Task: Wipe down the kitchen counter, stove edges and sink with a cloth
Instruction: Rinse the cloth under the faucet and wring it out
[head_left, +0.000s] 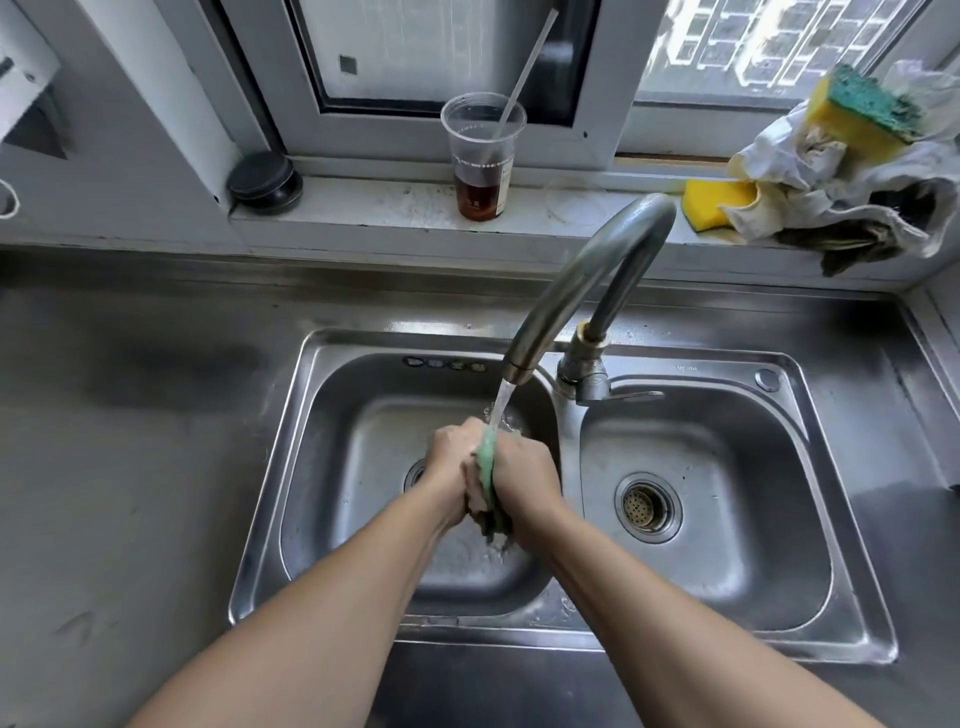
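Observation:
A green cloth (487, 460) is bunched between my left hand (451, 457) and my right hand (524, 475), both closed on it over the left basin of the steel double sink (322, 467). Water runs from the curved steel faucet (587, 270) onto the top of the cloth. A wet tail of the cloth hangs below my hands. Most of the cloth is hidden inside my grip. The steel counter (130, 441) stretches to the left of the sink.
On the window sill stand a plastic cup (483, 156) with dark liquid and a straw, a black round lid (266, 183), yellow-green sponges (857, 106) and crumpled rags (841, 208). The right basin holds a drain strainer (647, 506). The faucet lever (623, 396) points right.

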